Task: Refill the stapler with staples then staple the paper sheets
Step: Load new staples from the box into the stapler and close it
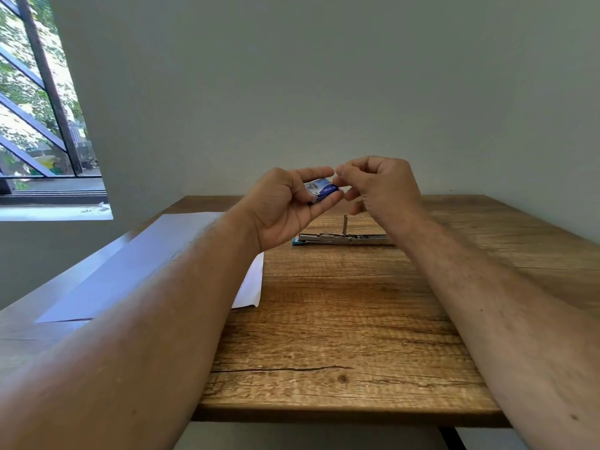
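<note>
refill step: left hand (285, 206) grips staple box (321, 189), right hand (376, 186) pinches its end, mid-frame. next: extract strip, load opened stapler (344, 238).

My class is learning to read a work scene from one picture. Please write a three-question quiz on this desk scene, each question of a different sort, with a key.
1. True or false: the stapler lies opened out on the table.
2. Which hand holds the staple box? A) left hand B) right hand C) neither
3. Fill in: the paper lies to the ____ of the stapler.

Key
1. True: its metal parts are spread flat, one piece standing up.
2. A: the left hand grips the box, and the right hand's fingers work at its end.
3. Left.
</note>
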